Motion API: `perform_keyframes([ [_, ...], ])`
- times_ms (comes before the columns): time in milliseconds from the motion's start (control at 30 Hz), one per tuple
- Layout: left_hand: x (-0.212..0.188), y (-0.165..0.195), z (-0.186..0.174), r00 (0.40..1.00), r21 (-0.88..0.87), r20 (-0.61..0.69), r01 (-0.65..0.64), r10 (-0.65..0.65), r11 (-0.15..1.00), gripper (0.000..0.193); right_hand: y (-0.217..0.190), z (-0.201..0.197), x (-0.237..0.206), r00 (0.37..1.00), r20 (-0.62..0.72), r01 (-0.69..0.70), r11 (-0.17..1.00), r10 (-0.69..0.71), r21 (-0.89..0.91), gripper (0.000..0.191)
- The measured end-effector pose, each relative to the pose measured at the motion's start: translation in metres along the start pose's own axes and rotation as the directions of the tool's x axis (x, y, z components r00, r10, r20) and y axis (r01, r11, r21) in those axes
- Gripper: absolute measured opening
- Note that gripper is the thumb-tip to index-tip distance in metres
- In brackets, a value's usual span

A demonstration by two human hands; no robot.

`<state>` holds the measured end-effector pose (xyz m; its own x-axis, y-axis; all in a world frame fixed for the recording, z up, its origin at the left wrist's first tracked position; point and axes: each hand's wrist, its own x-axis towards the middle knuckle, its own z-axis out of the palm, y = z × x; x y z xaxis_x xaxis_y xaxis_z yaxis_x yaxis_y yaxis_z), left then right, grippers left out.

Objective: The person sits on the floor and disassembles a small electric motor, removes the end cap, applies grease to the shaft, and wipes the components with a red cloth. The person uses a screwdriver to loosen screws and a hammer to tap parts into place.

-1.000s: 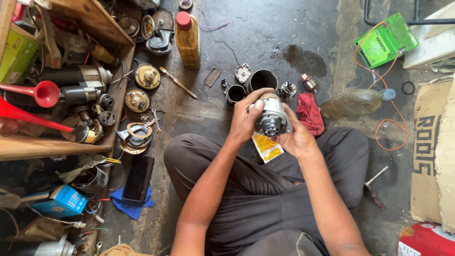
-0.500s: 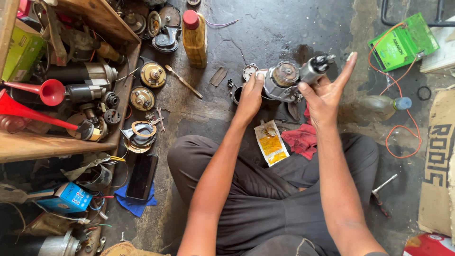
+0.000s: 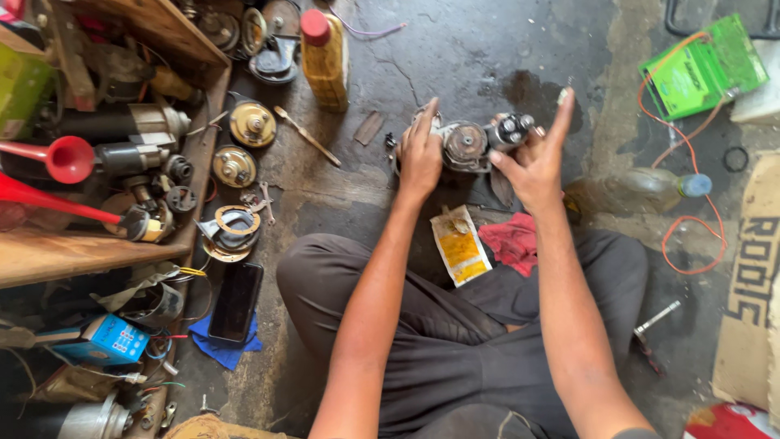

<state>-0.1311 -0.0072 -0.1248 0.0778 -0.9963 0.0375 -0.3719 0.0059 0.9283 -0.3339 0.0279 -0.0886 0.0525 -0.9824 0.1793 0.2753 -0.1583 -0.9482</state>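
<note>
I sit cross-legged on a stained concrete floor. Both my hands hold a grimy metal motor assembly point(image 3: 471, 145) out over the floor in front of my knees. My left hand point(image 3: 420, 154) grips its left end, fingers wrapped over the housing. My right hand point(image 3: 538, 156) supports the right end, where a small cylindrical part with terminals point(image 3: 510, 128) sticks out; its index finger points up and the thumb presses the part. A yellow sachet point(image 3: 460, 246) and a red rag point(image 3: 513, 242) lie on the floor just below the motor.
A yellow bottle with a red cap point(image 3: 325, 58) stands at the back. Round horn parts point(image 3: 253, 123), a wooden shelf of spares point(image 3: 106, 130) and a red funnel point(image 3: 68, 158) crowd the left. A phone point(image 3: 236, 301) lies on a blue cloth. A green box with orange wire point(image 3: 704, 71) and a plastic bottle point(image 3: 642, 190) sit right.
The motor assembly went from close over my lap to farther out over the floor. It was turned from end-on to lying sideways, and my right hand's fingers spread upward.
</note>
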Motion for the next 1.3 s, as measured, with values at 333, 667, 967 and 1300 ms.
perform_keyframes([
  [333, -0.014, 0.028, -0.030, 0.966, 0.104, 0.240, -0.122, 0.094, 0.987, 0.071, -0.009, -0.011, 0.003, 0.999, 0.004, -0.031, 0.987, 0.032, -0.156, 0.116],
  [667, -0.015, 0.038, -0.031, 0.960, 0.184, 0.163, -0.256, 0.227, 0.949, 0.118, -0.045, 0.026, -0.026, 0.953, -0.049, 0.196, 0.729, -0.300, -0.656, 0.104],
  [967, -0.011, 0.037, -0.032, 0.959, 0.274, 0.234, -0.225, 0.162, 0.935, 0.096, -0.027, 0.061, -0.026, 0.989, 0.087, 0.134, 0.468, -0.120, -0.873, 0.092],
  [1300, -0.011, 0.035, -0.033, 0.970, 0.233, 0.216, -0.163, 0.113, 0.959, 0.095, -0.020, 0.064, -0.032, 0.988, 0.072, 0.104, 0.251, -0.135, -0.962, 0.083],
])
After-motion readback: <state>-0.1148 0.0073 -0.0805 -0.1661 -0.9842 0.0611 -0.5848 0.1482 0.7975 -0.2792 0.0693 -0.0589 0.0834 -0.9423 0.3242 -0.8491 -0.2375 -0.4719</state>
